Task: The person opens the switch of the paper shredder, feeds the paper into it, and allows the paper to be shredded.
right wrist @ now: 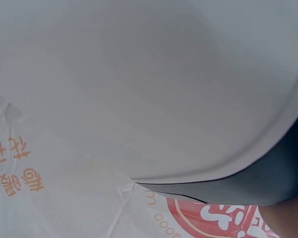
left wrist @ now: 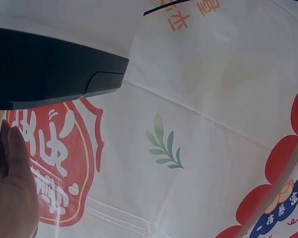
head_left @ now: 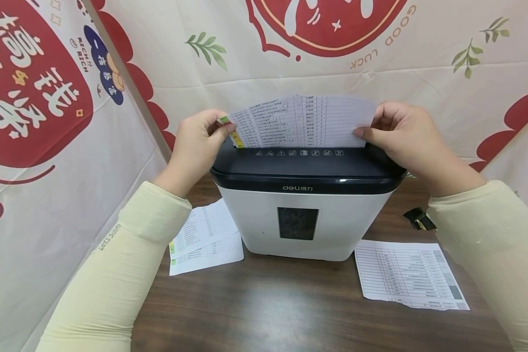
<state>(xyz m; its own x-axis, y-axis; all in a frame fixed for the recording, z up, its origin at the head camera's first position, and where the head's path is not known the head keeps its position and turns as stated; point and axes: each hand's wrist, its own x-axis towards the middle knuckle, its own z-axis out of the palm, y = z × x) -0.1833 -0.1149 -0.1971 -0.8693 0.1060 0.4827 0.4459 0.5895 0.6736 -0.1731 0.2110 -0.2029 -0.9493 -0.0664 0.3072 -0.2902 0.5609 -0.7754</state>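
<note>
A printed sheet of paper (head_left: pixel 299 122) stands upright at the top slot of a white paper shredder (head_left: pixel 255 220) with a black lid (head_left: pixel 308 168). My left hand (head_left: pixel 198 146) pinches the sheet's left edge between thumb and fingers, by its green and yellow marks. At the opposite edge my right hand (head_left: pixel 409 142) pinches the paper the same way. The sheet's lower edge is hidden in or behind the lid. In the left wrist view the left hand (left wrist: pixel 12 193) shows at the sheet's edge; the right wrist view catches only a sliver of the right hand (right wrist: pixel 288 218).
Overlapping printed sheets (head_left: pixel 207 244) lie left of the shredder on the brown wooden table (head_left: pixel 264 308). Another printed sheet (head_left: pixel 411 274) lies to its right, near a small black object (head_left: pixel 419 219) by the right sleeve. Patterned cloth (head_left: pixel 167 39) hangs behind and at the sides.
</note>
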